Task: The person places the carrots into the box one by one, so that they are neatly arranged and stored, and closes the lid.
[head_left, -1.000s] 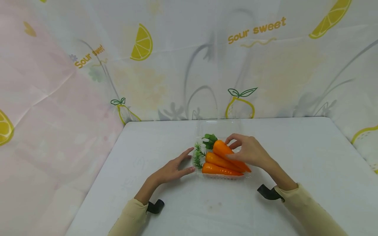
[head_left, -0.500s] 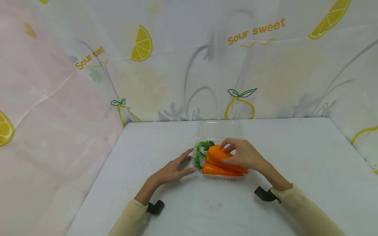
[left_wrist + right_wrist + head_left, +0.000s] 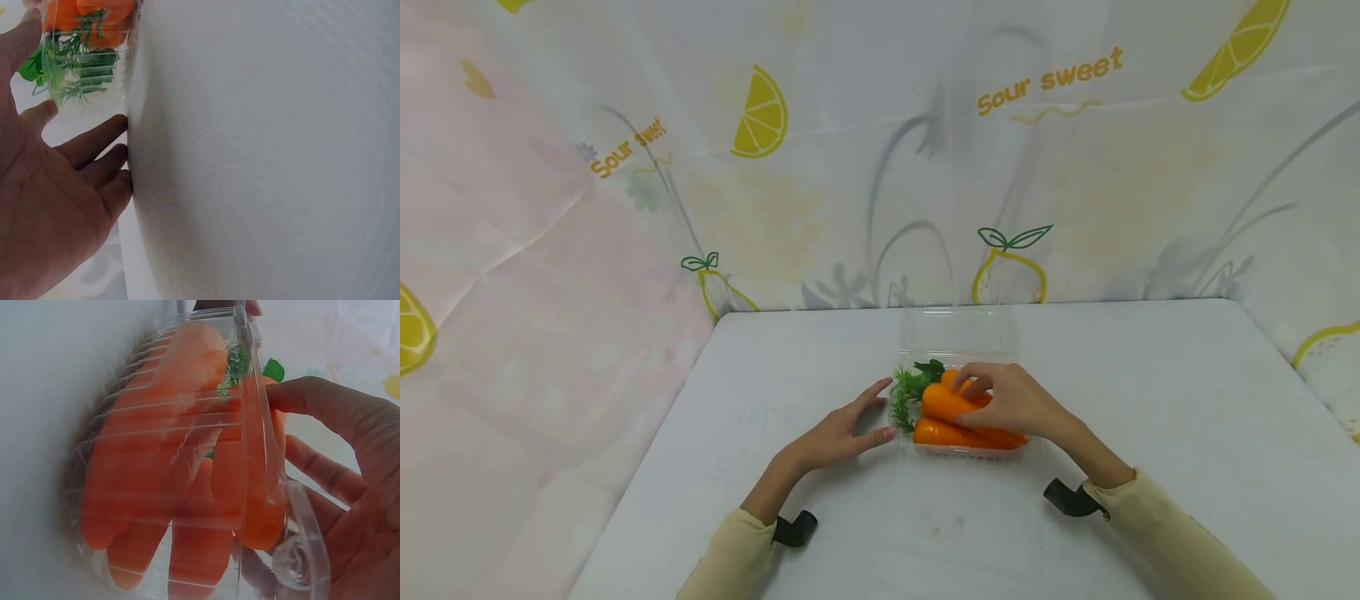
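A clear plastic clamshell box (image 3: 958, 331) lies open with its lid folded back, and three orange carrots with green tops are in its base. My right hand (image 3: 1015, 404) reaches over from the right, thumb and fingers curved around an upper carrot (image 3: 942, 403). In the right wrist view, the thumb lies against that carrot (image 3: 262, 487), seen partly through the box wall. Another carrot (image 3: 943, 432) lies along the near side, and one more (image 3: 952, 377) is partly hidden behind my fingers. My left hand (image 3: 838, 433) rests with spread fingers at the box's left side, beside the green leaves (image 3: 902, 400).
The white table (image 3: 805, 358) extends around the box on all sides. Behind it hangs a cloth (image 3: 850, 167) printed with lemons. A black wrist-worn device (image 3: 795, 528) is on the left arm, and another (image 3: 1073, 498) on the right.
My right hand has moved slightly left and down toward the near side, carrying the upper carrot lower into the box. The left hand has stayed put.
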### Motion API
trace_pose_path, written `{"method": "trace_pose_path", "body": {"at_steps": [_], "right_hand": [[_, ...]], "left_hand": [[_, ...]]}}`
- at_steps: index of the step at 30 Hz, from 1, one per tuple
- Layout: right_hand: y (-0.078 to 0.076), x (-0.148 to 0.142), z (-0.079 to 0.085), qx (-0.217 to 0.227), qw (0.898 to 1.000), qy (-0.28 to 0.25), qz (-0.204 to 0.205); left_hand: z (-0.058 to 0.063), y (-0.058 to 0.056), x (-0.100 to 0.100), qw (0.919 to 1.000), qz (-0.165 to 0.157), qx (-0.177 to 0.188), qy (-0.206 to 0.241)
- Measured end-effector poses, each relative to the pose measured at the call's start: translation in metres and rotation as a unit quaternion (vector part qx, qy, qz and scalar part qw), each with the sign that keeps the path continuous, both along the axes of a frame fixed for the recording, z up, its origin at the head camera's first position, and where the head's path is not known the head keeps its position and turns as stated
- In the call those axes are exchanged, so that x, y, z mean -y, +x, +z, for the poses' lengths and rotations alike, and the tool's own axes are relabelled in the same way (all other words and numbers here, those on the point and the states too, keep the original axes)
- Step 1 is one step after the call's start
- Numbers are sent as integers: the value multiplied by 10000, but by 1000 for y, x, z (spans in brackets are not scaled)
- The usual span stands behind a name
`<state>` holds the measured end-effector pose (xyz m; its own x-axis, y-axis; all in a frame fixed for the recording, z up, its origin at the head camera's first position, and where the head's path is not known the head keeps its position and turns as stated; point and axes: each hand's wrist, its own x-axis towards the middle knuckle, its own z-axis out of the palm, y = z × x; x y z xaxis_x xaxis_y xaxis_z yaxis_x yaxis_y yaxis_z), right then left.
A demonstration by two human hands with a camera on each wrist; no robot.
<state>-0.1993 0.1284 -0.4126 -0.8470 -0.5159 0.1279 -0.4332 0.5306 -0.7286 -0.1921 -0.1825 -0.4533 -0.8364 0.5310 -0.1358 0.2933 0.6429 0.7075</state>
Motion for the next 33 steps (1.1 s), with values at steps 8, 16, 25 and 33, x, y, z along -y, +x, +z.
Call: {"method": "trace_pose_path", "body": {"at_steps": [8, 16, 25, 33], "right_hand": [[1, -4, -3, 78, 9996, 157, 212], [4, -9, 1, -57, 9993, 301, 198], [0, -28, 6, -94, 9999, -67, -30], [-17, -53, 8, -480, 9959, -51, -766]], "left_hand": [[-1, 0, 0, 10000, 60, 13, -57], [-2, 0, -1, 9999, 86, 43, -34], [0, 0, 1, 10000, 9, -38, -79], [5, -12, 0, 9978, -26, -289, 593]]}}
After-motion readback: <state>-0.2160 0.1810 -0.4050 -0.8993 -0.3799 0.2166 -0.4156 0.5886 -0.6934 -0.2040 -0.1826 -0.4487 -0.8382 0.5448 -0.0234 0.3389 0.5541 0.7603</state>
